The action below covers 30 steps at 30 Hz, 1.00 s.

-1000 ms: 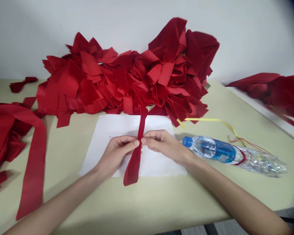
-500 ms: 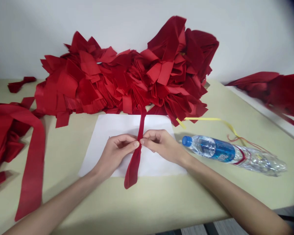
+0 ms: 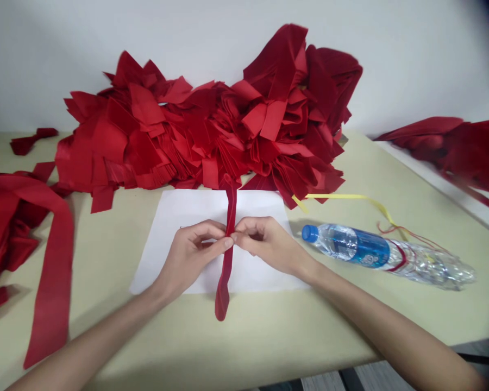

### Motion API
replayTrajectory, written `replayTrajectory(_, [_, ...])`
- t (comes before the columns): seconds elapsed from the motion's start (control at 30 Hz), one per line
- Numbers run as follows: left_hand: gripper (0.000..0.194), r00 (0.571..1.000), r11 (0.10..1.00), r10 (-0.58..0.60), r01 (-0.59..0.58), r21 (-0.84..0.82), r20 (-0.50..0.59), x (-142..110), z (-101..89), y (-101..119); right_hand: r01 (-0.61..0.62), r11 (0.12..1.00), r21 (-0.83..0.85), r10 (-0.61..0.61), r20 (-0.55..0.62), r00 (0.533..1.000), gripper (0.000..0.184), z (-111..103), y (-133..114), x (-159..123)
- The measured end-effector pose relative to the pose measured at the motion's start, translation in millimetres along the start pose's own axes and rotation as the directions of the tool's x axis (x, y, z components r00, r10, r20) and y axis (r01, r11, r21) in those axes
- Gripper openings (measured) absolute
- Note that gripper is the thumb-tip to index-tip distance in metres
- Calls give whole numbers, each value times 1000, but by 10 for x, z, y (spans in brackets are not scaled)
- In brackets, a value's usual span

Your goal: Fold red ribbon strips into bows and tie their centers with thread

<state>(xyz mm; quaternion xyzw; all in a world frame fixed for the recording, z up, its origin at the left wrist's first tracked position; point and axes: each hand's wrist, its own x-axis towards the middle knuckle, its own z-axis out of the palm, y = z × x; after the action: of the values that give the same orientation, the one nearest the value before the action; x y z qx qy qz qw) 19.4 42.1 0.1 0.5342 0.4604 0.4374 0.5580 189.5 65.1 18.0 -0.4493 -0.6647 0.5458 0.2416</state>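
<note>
My left hand (image 3: 191,255) and my right hand (image 3: 264,244) meet at the middle of a sheet of white paper (image 3: 261,277). Between their fingertips, both pinch a narrow red fabric strip (image 3: 228,266). The strip runs straight up and down across the paper. Its rounded lower end (image 3: 222,304) hangs past the paper's front edge onto the table, and its upper end reaches the foot of a large heap of cut red fabric strips (image 3: 195,141). My fingers hide the pinched section.
A crushed plastic water bottle (image 3: 362,247) with a blue cap and label lies to the right, near a yellow ribbon (image 3: 346,196) and thin red threads. Long red strips (image 3: 52,271) lie at the left. More red fabric (image 3: 464,152) sits at the far right.
The red strip's lower part has narrowed into a slimmer, straighter shape between my hands. My hands remain pinched together at its middle.
</note>
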Motion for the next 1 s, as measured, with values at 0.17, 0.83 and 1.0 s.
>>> replayTrajectory(0.17, [11,929,871,-335,369,-324,156,57,-51,-23,12,996,91,-24,125,992,24,-83,-30,10])
replayTrajectory(0.83, [9,875,767,-332,468,-439,353,140,-180,-112,35,998,52,-52,353,934,32,-194,74,73])
replayTrajectory(1.0, [9,838,807,-263,463,-366,478,112,-194,-38,59,998,-13,-48,440,897,30,-221,29,57])
